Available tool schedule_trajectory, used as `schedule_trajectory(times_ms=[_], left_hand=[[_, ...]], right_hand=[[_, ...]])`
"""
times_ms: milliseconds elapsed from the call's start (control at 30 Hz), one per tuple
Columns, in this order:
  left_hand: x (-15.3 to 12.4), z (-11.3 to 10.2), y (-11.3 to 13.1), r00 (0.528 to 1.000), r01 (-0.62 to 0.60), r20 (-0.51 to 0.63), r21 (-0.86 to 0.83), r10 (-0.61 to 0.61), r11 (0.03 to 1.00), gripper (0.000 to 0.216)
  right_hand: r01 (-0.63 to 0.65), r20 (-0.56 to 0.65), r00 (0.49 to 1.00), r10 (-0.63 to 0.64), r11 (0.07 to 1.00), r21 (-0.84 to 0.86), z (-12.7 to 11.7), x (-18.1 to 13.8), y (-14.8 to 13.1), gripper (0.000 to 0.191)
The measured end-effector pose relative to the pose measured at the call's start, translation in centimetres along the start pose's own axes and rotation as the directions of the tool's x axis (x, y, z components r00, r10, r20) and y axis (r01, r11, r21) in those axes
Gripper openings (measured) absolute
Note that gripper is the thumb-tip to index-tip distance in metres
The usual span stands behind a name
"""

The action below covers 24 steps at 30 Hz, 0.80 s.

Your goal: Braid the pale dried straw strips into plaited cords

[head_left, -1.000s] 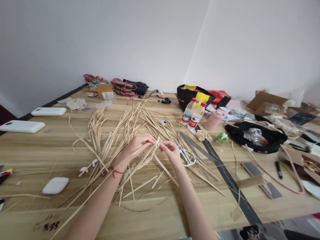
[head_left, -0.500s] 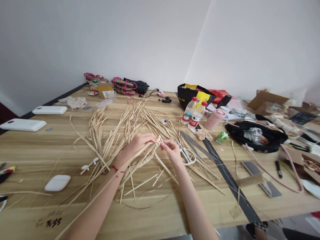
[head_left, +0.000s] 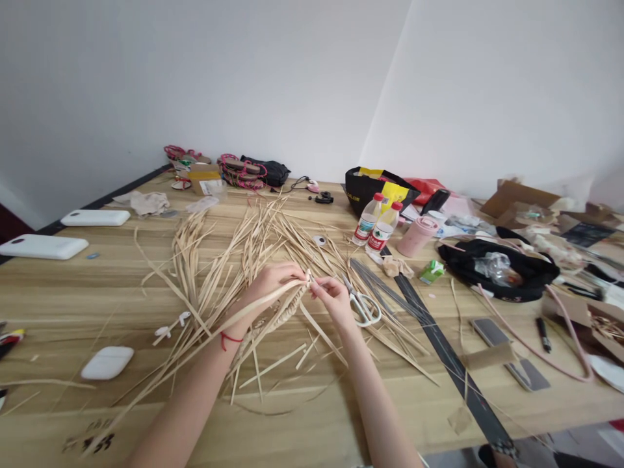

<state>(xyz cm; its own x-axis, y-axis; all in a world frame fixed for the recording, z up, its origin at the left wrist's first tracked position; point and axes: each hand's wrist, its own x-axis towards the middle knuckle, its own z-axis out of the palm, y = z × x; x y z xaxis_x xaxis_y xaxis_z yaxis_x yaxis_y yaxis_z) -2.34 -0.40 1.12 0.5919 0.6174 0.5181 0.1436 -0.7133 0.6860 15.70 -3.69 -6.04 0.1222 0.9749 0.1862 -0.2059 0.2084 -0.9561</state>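
A pale woven straw braid [head_left: 291, 308] runs from between my hands back under my left forearm. My left hand [head_left: 276, 281] is closed on the braid's upper end, and a long flat strip [head_left: 258, 303] passes over its fingers and along the forearm. My right hand [head_left: 331, 298] pinches at the same end from the other side, thumb and fingertips together. Exactly which strand lies in that pinch is too small to tell. White-handled scissors [head_left: 366, 311] lie just right of my right hand, partly hidden behind it. Loose straw strips [head_left: 234, 250] spread behind and left of both hands.
Two water bottles [head_left: 381, 229], a pink cup [head_left: 418, 236] and a black bag [head_left: 502, 266] stand to the right. A white earbud case [head_left: 107, 362] and white power banks [head_left: 43, 246] lie left. A black strip [head_left: 446, 348] crosses the table toward its front edge.
The long strip has swung from beside my left forearm up over it. Both hands keep their hold on the braid's end, and the view has shifted slightly.
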Motion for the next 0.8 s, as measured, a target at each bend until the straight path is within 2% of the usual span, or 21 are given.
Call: schedule_trajectory(times_ms=[133, 267, 333, 467, 600, 800], left_hand=[[0.0, 0.2, 0.8, 0.993, 0.119, -0.024, 0.006, -0.119, 0.993, 0.013], [0.3, 1.2, -0.6, 0.958, 0.236, -0.147, -0.073, -0.245, 0.969, 0.016], [0.4, 1.7, -1.6, 0.945, 0.260, -0.167, -0.143, -0.282, 0.955, 0.023], [0.6, 2.4, -2.9, 0.936, 0.253, -0.173, -0.274, -0.306, 0.928, 0.028], [0.6, 2.6, -3.0, 0.924, 0.259, -0.160, -0.411, -0.348, 0.874, 0.028], [0.6, 2.5, -2.4, 0.918, 0.322, -0.074, -0.430, -0.388, 0.844, 0.022]], right_hand=[[0.004, 0.012, 1.000, -0.004, 1.000, 0.016, 0.2, -0.1, -0.3, 0.025], [-0.007, 0.016, 1.000, 0.007, 1.000, -0.005, 0.3, -0.2, -0.5, 0.026], [-0.013, 0.017, 1.000, 0.013, 1.000, -0.010, 0.3, -0.2, -0.4, 0.026], [-0.019, 0.029, 0.999, 0.019, 1.000, -0.001, 0.4, -0.2, -0.1, 0.025], [-0.026, 0.039, 0.999, 0.026, 1.000, -0.014, 0.6, -0.3, 0.0, 0.026], [-0.017, 0.056, 0.998, 0.019, 0.999, -0.031, 0.8, -0.5, -0.3, 0.025]])
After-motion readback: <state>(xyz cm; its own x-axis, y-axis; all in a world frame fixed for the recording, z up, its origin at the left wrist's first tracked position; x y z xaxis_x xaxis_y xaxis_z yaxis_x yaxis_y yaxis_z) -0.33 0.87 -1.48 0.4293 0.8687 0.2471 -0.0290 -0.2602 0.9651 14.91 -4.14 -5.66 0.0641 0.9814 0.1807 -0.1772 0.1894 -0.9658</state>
